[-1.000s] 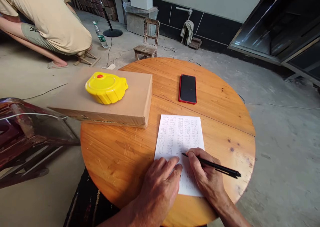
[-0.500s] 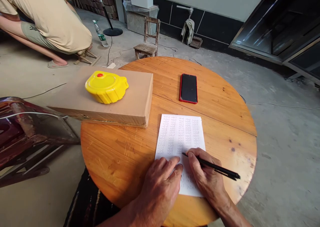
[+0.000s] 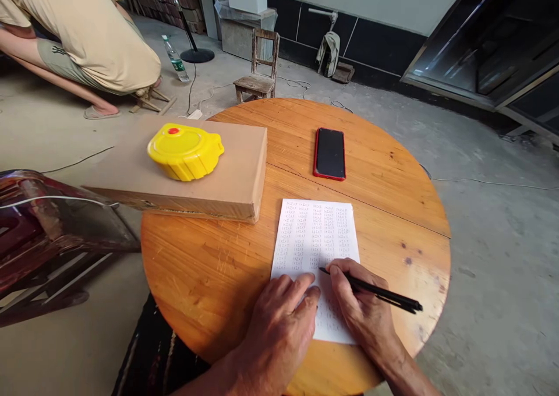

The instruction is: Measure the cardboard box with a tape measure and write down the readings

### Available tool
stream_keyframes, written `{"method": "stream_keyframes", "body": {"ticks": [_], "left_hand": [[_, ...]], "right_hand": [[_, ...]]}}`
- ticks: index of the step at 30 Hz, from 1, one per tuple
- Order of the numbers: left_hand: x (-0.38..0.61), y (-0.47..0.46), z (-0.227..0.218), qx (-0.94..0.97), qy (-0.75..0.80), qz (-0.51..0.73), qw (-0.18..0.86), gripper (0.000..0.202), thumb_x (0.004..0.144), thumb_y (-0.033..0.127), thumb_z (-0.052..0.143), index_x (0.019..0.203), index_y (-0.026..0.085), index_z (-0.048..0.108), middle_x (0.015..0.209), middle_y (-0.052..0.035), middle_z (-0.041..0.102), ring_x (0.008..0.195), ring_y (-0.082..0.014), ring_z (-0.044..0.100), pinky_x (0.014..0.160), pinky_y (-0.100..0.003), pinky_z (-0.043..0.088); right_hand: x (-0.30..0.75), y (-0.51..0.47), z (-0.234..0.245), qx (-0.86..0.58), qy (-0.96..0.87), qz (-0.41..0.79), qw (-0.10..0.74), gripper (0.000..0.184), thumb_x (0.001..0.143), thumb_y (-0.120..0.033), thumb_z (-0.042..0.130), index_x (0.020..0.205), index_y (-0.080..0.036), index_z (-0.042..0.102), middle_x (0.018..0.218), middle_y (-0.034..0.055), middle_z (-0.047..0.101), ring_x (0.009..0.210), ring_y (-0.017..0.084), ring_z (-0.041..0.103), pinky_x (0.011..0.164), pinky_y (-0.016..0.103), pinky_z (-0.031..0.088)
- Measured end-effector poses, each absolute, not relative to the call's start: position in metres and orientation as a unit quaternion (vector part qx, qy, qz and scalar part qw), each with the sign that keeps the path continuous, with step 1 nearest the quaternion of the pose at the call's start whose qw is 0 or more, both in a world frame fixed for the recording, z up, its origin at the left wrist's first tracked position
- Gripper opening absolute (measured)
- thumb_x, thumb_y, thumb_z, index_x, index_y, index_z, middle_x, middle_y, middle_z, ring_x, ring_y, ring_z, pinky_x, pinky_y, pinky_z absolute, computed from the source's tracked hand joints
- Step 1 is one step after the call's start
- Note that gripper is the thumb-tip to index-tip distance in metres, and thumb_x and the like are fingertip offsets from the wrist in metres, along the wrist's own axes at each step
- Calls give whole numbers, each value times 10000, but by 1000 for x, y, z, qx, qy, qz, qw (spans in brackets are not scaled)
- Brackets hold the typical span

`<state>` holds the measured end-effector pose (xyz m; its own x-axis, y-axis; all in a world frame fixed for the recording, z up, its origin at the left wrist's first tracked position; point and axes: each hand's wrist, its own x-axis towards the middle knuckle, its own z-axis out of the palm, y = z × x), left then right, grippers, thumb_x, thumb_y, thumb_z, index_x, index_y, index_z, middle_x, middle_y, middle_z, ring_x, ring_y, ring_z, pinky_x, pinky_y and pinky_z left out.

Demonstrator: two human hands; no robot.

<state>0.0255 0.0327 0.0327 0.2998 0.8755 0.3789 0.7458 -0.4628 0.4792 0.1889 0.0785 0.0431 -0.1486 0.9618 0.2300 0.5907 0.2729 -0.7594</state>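
A white sheet of paper (image 3: 315,239) covered in rows of small writing lies on the round wooden table (image 3: 209,273). My left hand (image 3: 279,320) rests flat on the sheet's lower left part, fingers stretched out. My right hand (image 3: 360,308) is closed around a black pen (image 3: 375,292), whose tip touches the paper near its middle.
A red-cased phone (image 3: 329,153) lies face up beyond the paper. A flat cardboard box (image 3: 236,177) overhangs the table's left edge with a yellow plastic case (image 3: 185,151) on top. A dark red chair (image 3: 48,227) stands at left. Another person (image 3: 82,41) crouches on the floor behind, near a small wooden chair (image 3: 258,73).
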Motion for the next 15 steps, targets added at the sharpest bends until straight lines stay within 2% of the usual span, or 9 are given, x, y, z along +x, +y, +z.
{"method": "stream_keyframes", "body": {"ticks": [7,11,15], "left_hand": [[25,33,32,799,508,303,106,258,895,60,524,1094,154,658,1092,-68,715,788,-222,631,704,-403,570],[26,33,31,802,505,301,110,257,889,47,520,1079,156,654,1112,-71,709,791,-218,628,710,-396,565],[26,33,32,804,502,297,118,247,878,36,527,1051,160,652,1099,-69,705,807,-226,626,718,-406,567]], "right_hand": [[191,78,43,-548,-685,305,370,230,946,-280,550,770,-198,673,642,-8,674,561,140,612,545,234,485],[197,74,39,-574,-615,355,407,236,964,-339,555,799,-207,660,494,-58,538,427,115,483,430,224,399],[198,74,34,-577,-587,351,447,182,981,-344,565,890,-223,666,560,-59,555,487,111,502,484,219,414]]}}
